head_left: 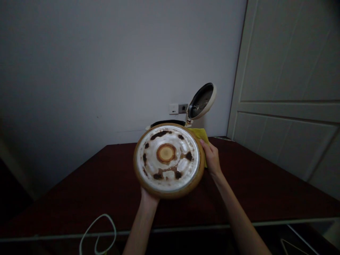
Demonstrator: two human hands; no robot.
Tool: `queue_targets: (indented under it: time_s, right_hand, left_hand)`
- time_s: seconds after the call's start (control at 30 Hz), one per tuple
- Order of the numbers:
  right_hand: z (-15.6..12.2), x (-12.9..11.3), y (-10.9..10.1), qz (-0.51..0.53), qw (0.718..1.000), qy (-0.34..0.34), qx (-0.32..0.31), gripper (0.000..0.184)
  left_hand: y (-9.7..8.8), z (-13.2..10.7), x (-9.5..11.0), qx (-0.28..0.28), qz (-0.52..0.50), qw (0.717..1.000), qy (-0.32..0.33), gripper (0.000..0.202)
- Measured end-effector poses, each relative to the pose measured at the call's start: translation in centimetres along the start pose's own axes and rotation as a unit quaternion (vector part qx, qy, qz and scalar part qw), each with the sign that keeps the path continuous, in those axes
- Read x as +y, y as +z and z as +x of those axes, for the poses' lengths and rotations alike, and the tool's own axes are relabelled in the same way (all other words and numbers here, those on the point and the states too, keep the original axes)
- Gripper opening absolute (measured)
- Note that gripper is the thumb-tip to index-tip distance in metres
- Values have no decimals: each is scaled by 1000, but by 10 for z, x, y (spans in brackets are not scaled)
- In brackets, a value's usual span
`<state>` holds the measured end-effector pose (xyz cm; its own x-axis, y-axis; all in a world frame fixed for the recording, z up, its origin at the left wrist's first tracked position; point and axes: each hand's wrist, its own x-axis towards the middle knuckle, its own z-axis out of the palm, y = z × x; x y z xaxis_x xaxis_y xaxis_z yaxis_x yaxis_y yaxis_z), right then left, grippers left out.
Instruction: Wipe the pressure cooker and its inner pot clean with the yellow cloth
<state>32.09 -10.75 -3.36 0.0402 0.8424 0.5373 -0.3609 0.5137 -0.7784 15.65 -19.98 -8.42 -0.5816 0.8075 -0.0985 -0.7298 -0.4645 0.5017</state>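
A round rice cooker inner pot (166, 153) is held up on its side, its stained silver bottom facing me inside a tan rim. My left hand (149, 197) supports it at the lower edge, fingers hidden behind the pot. A folded yellow cloth (199, 134) lies under my right hand (211, 156), pressed against the pot's right side, with part of the hand out of sight. Directly behind stands the rice cooker, mostly covered by the pot, with its lid (202, 101) raised and tilted to the right.
The dark red table (106, 187) reaches back to a pale wall (92, 71) with a socket plate (174, 108). A white panelled door or cabinet (287, 63) borders the right. Near the front edge, a white cord (114, 226) loops at lower left.
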Motion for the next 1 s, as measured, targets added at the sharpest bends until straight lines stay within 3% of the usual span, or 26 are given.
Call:
queue_targets:
  time_s: [0.2, 0.37, 0.5, 0.6, 0.73, 0.8, 0.9, 1.0]
  right_hand:
    - [-3, 2, -6, 50, 994, 43, 86, 35]
    - [-7, 0, -9, 108, 985, 99, 93, 33]
    - [-15, 7, -5, 144, 974, 142, 105, 37]
    - [-33, 15, -2, 130, 972, 116, 156, 43]
    - [-77, 30, 0, -21, 970, 30, 242, 47]
    - [-100, 39, 0, -112, 959, -47, 255, 44]
    - [-125, 49, -1, -216, 929, -238, 184, 36]
    - [-134, 45, 0, -311, 841, -438, 60, 39]
  left_hand:
    - [-11, -14, 2, 82, 84, 990, 75, 25]
    - [-5, -29, 2, 108, 105, 981, 118, 21]
    - [8, -33, 4, 165, 76, 976, 119, 24]
    - [8, -30, 3, 165, 47, 980, 103, 23]
    - [3, -27, 0, 168, 25, 984, 59, 21]
    - [2, -28, 0, 157, 13, 987, 42, 23]
    - [4, -28, 0, 148, 4, 988, 34, 24]
    - [1, -22, 0, 119, 15, 992, 28, 27]
